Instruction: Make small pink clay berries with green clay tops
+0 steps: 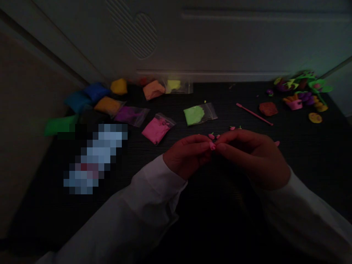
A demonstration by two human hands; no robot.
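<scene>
A small piece of pink modelling clay [212, 146], rolled somewhat like a rosebud, is pinched between the fingertips of both hands. My left hand [188, 154] grips it from the left with thumb and index finger. From the right, my right hand [253, 156] has its thumb and forefinger closed on the same piece. Just beyond my fingers lie small pink clay buds [211, 136] with green tips. A bag of pink clay [156, 129] lies to the left, and a bag of light green clay [194, 114] lies farther back.
More clay bags, such as a purple one [129, 114], lie at the left of the black table [132, 220]. A pink stick tool [254, 114] lies at right, near a reddish-brown lump [268, 109]. Finished-looking clay figures [294, 102] stand far right. A blurred pale patch [96, 157] covers something at left.
</scene>
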